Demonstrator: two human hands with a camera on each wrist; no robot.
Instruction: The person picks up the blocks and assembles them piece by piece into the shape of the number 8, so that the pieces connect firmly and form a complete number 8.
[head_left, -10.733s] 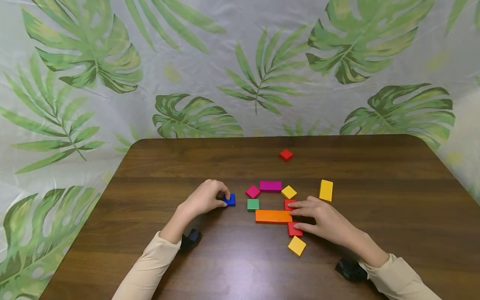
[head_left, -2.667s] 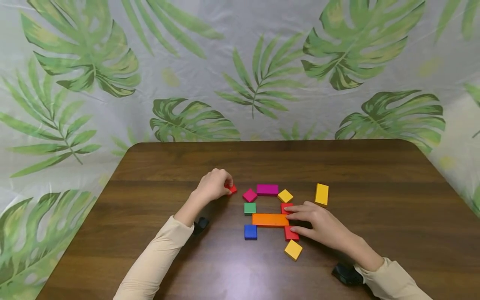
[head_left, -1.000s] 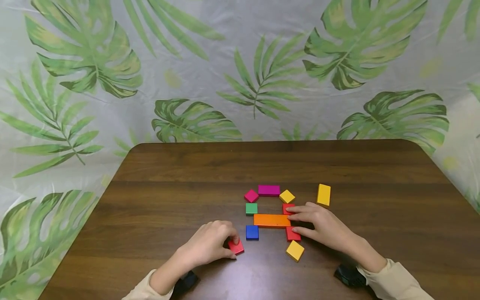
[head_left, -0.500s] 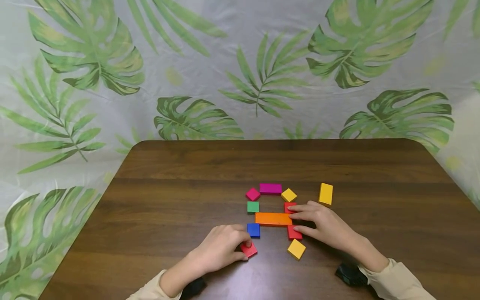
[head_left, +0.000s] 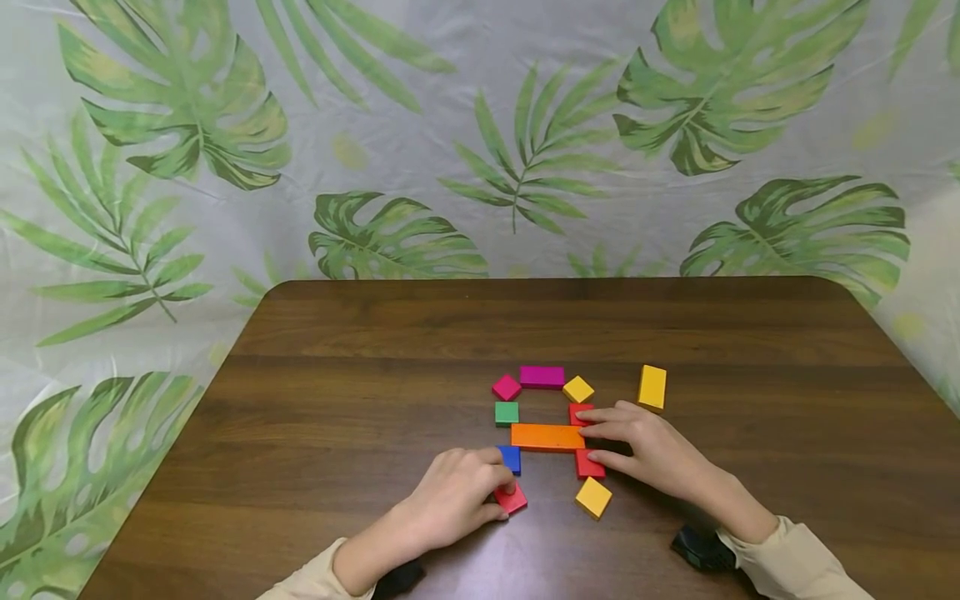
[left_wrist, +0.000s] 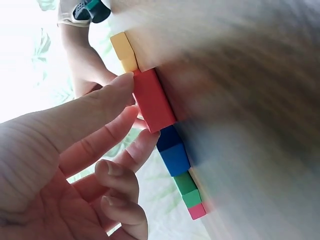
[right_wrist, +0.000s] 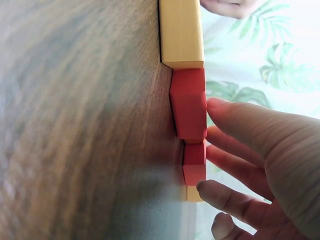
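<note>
My left hand (head_left: 465, 496) pinches a red block (head_left: 512, 499) between thumb and fingertips, just below the blue block (head_left: 511, 460). In the left wrist view, that red block (left_wrist: 154, 100) sits close to the blue block (left_wrist: 172, 150), turned at an angle in the head view. My right hand (head_left: 652, 446) lies with fairly straight fingers, the tips touching a lower red block (head_left: 589, 463), an upper red block (head_left: 579, 413) and the end of the long orange block (head_left: 546, 437). In the right wrist view, the thumb touches the lower red block (right_wrist: 190, 112).
A green block (head_left: 506, 412), a pink block (head_left: 506, 387), a purple block (head_left: 542, 377) and a small yellow block (head_left: 578, 389) continue the layout. Another yellow block (head_left: 593, 497) lies below right. A yellow rectangular block (head_left: 652, 387) lies apart on the wooden table (head_left: 337, 375).
The left hand earlier placed the blue block, then took the red block from the table's far side. It has brought it down and right, below the blue block. The right hand stays put.
</note>
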